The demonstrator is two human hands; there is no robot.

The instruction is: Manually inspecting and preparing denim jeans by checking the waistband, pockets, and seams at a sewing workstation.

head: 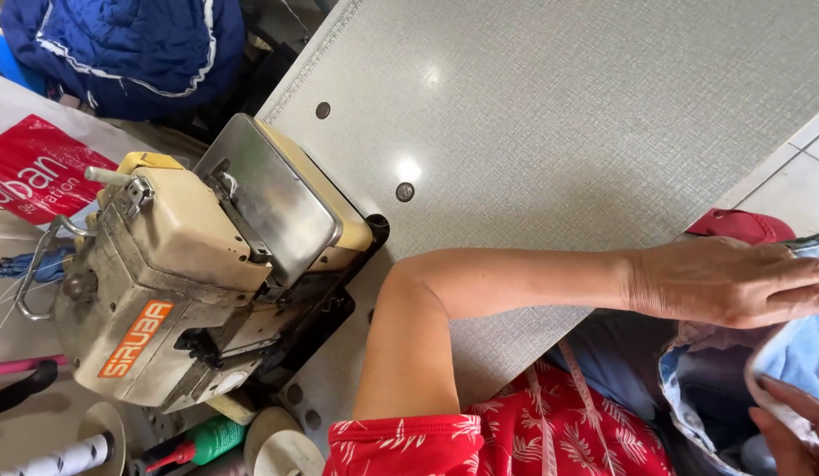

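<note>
My left hand (726, 282) reaches to the right past the table's edge, arm bent at the elbow, and its fingers press on and grip the edge of a blue garment (793, 353). The garment is light blue with a darker denim-like part (691, 388) and lies in my lap. At the bottom right corner my right hand (793, 427) pinches the light blue cloth from below; only its fingers show. A red cloth item (744, 225) peeks out just above my left hand.
A cream overlock sewing machine (189, 273) stands at the left on the grey textured table (533, 115). Thread cones (207, 439) sit below it. A blue jacket (127, 48) lies top left. A measuring tape (585, 397) hangs over my red patterned shirt.
</note>
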